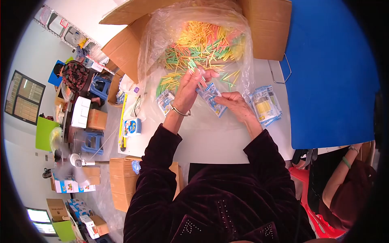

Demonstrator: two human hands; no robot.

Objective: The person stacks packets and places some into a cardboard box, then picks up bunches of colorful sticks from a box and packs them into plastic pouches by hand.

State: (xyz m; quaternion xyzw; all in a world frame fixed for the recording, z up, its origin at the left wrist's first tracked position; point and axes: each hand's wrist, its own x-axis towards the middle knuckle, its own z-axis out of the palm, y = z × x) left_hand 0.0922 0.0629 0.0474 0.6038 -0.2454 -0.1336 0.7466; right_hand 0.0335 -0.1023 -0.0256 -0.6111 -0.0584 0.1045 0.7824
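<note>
My left hand (188, 90) is closed around a few thin coloured sticks (193, 65), with green and pinkish ones showing. Their lower ends are at the top of a small blue-and-white printed packet (211, 97); I cannot tell whether they are inside it. My right hand (236, 106) pinches that packet at its right side. Beyond both hands, a loose heap of yellow, green and pink sticks (202, 44) lies in a clear plastic bag (152, 52). One similar packet (165, 101) lies beside my left wrist. More packets (265, 106) lie right of my right hand.
A cardboard box (267, 30) surrounds the bag at the back. To the right is a blue board (332, 81), with a wire handle (283, 69) at its edge. A yellow tape measure (122, 133) and a blue-white pack (132, 127) lie left. Other people sit at both sides.
</note>
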